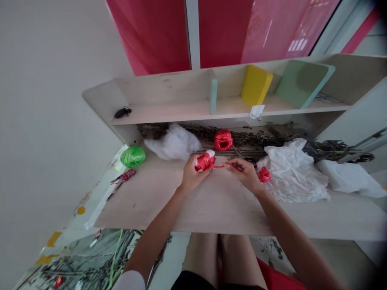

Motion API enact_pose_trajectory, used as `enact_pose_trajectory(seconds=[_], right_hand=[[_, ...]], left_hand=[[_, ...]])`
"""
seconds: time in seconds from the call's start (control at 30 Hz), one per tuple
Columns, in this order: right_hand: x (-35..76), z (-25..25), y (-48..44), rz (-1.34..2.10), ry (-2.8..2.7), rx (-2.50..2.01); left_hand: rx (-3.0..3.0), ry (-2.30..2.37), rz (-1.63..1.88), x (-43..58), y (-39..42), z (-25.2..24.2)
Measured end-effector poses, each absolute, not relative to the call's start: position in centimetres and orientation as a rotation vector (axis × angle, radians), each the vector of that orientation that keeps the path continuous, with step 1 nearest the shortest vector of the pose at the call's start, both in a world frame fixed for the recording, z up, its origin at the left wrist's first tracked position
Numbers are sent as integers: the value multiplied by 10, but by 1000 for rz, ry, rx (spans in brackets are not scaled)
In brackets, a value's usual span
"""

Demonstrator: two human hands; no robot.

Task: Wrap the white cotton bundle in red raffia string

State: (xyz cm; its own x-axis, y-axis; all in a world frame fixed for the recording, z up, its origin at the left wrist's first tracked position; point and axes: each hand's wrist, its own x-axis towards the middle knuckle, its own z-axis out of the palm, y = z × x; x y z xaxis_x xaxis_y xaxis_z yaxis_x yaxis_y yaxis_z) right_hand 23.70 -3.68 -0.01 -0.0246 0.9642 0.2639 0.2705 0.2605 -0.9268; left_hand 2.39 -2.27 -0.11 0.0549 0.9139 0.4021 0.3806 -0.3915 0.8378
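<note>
My left hand (192, 174) is closed round a small red bundle with white stuffing (204, 160), held just above the pale wooden desk (169, 201). My right hand (245, 173) pinches a thin red strip (222, 165) that runs from the bundle. A small red ball (264, 175) lies right beside my right wrist. A roll of red plastic twine (223, 139) sits behind my hands, in front of dry twigs (256, 139).
A green twine roll (133, 156) and red-and-white cord (125, 176) lie at the left. White stuffing (173, 144) and white plastic bags (292, 169) flank the hands. The shelf above holds yellow (256, 85) and green (302, 82) panels and a small black object (122, 112).
</note>
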Motion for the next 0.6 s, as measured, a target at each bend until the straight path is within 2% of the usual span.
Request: enact_pose_trajectory(seconds=[0.17, 0.3, 0.47, 0.6], right_hand=[[239, 2, -35, 594, -1600, -1168], [236, 6, -38, 500, -1667, -1147], [234, 3, -39, 492, -1655, -1165], [235, 5, -40, 501, -1599, -1128]], left_hand=[[1724, 1075, 888, 25, -33, 14], [1669, 942, 676, 30, -41, 21], [1569, 846, 523, 34, -45, 24], [1411, 871, 555, 33, -42, 20]])
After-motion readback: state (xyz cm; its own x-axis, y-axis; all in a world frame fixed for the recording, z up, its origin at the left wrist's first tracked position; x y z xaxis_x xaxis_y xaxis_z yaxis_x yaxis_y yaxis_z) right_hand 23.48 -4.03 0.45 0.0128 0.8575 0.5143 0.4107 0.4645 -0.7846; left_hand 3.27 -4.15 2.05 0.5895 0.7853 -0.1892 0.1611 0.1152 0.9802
